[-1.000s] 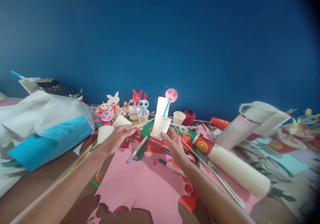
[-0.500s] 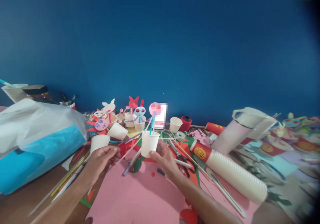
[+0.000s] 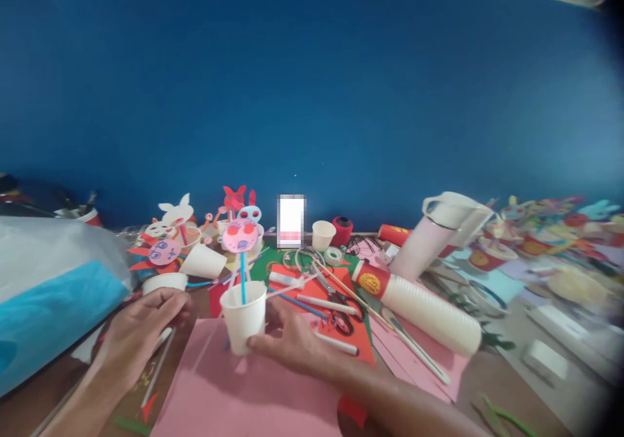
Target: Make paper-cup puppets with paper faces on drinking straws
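My right grip (image 3: 296, 343) curls partway around a white tapered paper cup (image 3: 242, 323) at its ten o'clock; my left grip (image 3: 141, 325), at the cup's nine o'clock, has bent fingers, contents hidden.

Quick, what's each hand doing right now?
Left hand: partly curled; can't tell if it's holding anything.
Right hand: closed around the cup with the pink face.
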Available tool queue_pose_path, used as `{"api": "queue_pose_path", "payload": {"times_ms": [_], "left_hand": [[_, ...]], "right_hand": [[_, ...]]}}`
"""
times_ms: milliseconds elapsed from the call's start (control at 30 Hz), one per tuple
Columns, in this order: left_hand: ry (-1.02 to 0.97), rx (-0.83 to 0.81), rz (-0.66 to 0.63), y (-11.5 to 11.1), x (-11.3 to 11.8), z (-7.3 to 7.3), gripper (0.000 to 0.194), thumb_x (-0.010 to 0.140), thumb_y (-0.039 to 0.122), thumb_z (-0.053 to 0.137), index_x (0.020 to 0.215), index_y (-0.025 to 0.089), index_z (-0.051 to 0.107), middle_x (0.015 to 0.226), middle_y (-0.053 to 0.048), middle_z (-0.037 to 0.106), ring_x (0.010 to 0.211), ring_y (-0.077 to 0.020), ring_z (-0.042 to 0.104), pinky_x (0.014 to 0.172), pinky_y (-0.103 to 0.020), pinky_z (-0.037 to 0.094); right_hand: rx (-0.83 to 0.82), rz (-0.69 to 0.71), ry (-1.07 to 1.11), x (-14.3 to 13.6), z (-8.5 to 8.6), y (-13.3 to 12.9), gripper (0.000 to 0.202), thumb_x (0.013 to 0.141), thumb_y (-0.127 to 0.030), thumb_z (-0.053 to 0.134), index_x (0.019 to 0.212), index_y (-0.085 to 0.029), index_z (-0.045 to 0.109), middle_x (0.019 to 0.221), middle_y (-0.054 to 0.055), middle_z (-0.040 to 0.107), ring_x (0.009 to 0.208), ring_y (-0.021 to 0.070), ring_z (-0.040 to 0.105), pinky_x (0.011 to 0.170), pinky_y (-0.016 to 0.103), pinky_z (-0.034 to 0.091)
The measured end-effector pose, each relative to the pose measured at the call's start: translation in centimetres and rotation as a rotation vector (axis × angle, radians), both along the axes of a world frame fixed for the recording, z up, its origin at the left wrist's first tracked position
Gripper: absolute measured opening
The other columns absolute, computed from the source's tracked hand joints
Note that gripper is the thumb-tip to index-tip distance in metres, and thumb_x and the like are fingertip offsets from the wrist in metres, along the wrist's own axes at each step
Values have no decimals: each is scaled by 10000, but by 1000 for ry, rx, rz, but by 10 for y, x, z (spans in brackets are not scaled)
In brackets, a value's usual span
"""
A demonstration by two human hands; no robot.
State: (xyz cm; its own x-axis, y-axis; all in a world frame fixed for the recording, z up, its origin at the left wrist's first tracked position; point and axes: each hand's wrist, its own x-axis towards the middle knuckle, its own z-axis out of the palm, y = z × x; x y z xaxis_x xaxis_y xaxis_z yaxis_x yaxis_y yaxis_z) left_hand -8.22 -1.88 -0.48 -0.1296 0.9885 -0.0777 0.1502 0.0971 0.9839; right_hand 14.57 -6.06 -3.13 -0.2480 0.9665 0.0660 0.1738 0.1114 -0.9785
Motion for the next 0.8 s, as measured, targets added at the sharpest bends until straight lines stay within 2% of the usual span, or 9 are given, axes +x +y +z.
{"api": "queue_pose_path", "payload": {"times_ms": [67, 167, 333, 500, 667, 800], "left_hand": [[16, -37, -94, -2, 4, 2, 390, 527, 517, 687, 810, 253, 640, 801, -8, 671, 786, -223, 581, 684, -285, 463], [21, -9, -255, -9, 11, 1, 534, 525, 510, 688, 1002, 286, 604, 1021, -25, 646, 987, -276, 541, 778, -311, 456], [-37, -76, -460, -18, 20, -6, 710, 544, 436, 707, 1194, 278, 471, 1187, -57, 565, 1058, -311, 507, 827, -361, 453], [-10, -70, -427, -21, 26, -4, 764, 572, 442, 683, 1245, 194, 421, 1229, -86, 533, 1117, -303, 468, 894, -360, 420], [-72, -106, -371, -20, 23, 11, 763, 605, 437, 671, 1271, 204, 382, 1221, -80, 547, 1121, -288, 475, 904, -345, 414], [-213, -92, -307, -13, 7, 20, 724, 624, 427, 662, 1259, 215, 388, 1135, -72, 612, 1031, -287, 548, 803, -316, 478]], "right_hand": [[-12, 35, -48, -4, 0, -6, 370, 658, -303, 662, 1000, -202, 564, 898, 31, 636, 771, 199, 593, 637, 284, 453], [-15, 33, -101, -7, -3, -12, 416, 641, -350, 674, 1011, -196, 563, 888, 37, 639, 742, 194, 593, 610, 274, 451], [-22, 47, -183, -10, -7, -19, 474, 627, -411, 677, 1028, -198, 539, 888, 34, 642, 726, 183, 596, 595, 260, 450], [-21, 77, -266, -11, -3, -23, 463, 642, -431, 659, 1016, -190, 528, 892, 29, 642, 741, 175, 601, 604, 247, 450], [60, 99, -354, -6, 9, -20, 533, 649, -465, 649, 1108, -226, 517, 978, 32, 633, 845, 198, 591, 686, 269, 449], [49, 263, -372, 9, 25, -11, 371, 723, -474, 579, 997, -225, 608, 855, 8, 660, 752, 150, 605, 636, 217, 446]]}}
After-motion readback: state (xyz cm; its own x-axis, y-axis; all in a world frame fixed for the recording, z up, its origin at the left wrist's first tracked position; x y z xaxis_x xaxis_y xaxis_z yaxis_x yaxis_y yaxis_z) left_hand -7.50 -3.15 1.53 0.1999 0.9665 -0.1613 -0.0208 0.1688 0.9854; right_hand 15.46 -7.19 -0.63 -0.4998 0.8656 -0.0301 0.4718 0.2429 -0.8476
